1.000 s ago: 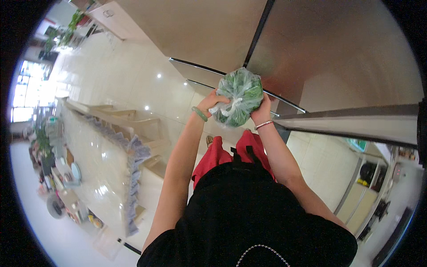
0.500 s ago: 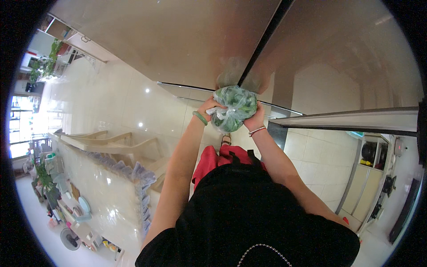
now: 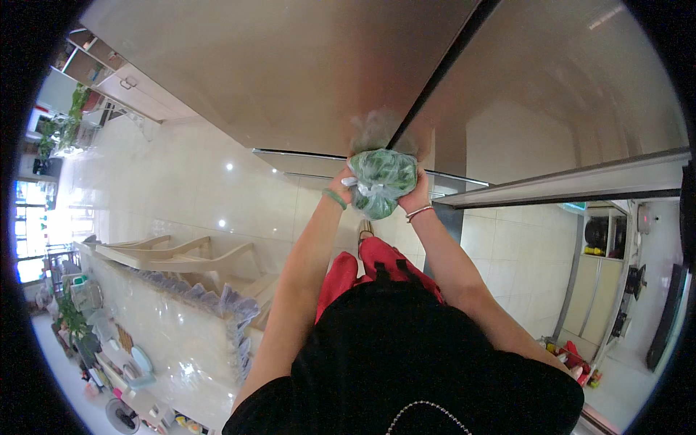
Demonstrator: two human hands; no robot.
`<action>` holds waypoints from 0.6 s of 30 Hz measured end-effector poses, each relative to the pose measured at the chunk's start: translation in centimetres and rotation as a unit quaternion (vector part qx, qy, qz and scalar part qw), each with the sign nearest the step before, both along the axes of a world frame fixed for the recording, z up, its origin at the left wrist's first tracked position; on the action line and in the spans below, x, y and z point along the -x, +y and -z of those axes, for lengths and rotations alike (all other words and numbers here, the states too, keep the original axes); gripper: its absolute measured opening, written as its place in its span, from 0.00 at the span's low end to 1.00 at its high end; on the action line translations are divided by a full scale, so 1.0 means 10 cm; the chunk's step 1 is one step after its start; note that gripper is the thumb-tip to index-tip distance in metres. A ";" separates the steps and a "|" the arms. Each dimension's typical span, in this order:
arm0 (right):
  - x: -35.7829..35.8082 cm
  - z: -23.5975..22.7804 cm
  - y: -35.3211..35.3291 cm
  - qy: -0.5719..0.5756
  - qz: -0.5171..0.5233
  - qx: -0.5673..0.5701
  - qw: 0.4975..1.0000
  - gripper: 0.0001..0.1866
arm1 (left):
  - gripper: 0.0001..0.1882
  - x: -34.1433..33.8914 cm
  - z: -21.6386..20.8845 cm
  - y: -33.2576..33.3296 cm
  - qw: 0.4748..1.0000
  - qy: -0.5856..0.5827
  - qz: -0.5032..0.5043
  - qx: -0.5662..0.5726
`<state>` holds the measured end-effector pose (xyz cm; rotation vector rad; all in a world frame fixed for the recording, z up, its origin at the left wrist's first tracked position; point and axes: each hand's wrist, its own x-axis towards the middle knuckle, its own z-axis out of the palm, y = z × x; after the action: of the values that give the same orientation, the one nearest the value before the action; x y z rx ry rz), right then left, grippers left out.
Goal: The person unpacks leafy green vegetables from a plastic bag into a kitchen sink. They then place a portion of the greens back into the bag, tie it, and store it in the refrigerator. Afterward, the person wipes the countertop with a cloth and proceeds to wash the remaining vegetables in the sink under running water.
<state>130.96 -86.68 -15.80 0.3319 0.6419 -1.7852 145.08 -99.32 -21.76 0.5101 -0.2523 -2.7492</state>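
Observation:
Between my two hands is a clear plastic bag of green leafy vegetables (image 3: 384, 174), its gathered top toward my left. My left hand (image 3: 341, 183), below a green bangle, grips the bag's left side, with the fingers partly hidden behind it. On the other side my right hand (image 3: 416, 193), with a thin bracelet at the wrist, is closed on the bag's right edge. Just beyond the bag rise the shiny doors of a tall metallic cabinet or refrigerator (image 3: 312, 80), split by a dark vertical gap, with the bag mirrored faintly in them.
At left stands a table (image 3: 167, 319) under a clear cover with a grey ruffled edge, a pale wooden chair (image 3: 196, 254) beside it. A low cabinet (image 3: 591, 297) stands at right. Pale glossy tiles (image 3: 217, 174) cover the floor.
The bag has shifted slightly toward me, staying in both hands. My left hand has slid round its side. My legs have moved, and the surroundings have shifted a little in view.

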 end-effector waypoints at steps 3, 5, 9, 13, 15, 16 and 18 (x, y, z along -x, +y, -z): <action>-0.02 -0.08 0.04 0.011 0.006 -0.003 1.000 0.18 | 0.17 0.02 -0.08 0.03 0.998 0.012 0.027 -0.048; -0.03 -0.11 0.05 0.015 0.009 -0.011 1.000 0.18 | 0.17 0.02 -0.11 0.04 0.999 -0.004 0.031 -0.045; -0.06 -0.14 0.02 0.024 0.009 -0.002 1.000 0.18 | 0.18 0.00 0.08 0.03 0.999 -0.037 -0.001 0.015; -0.08 -0.05 0.14 0.006 0.007 -0.004 1.000 0.19 | 0.18 0.00 0.12 0.04 1.000 -0.020 -0.006 -0.004; -0.11 -0.01 0.23 0.001 0.013 0.001 1.000 0.20 | 0.18 -0.03 0.09 0.07 1.000 -0.031 -0.003 0.000; -0.11 0.02 0.27 -0.008 0.007 0.002 1.000 0.20 | 0.19 -0.03 0.05 0.07 0.999 -0.038 0.001 0.010; -0.09 0.07 0.38 -0.024 -0.004 0.004 1.000 0.20 | 0.20 -0.01 -0.02 0.09 0.999 -0.027 0.013 0.036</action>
<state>131.90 -82.92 -16.50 0.3654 0.6001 -1.7659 145.13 -98.44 -21.57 0.5655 -0.3727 -2.7428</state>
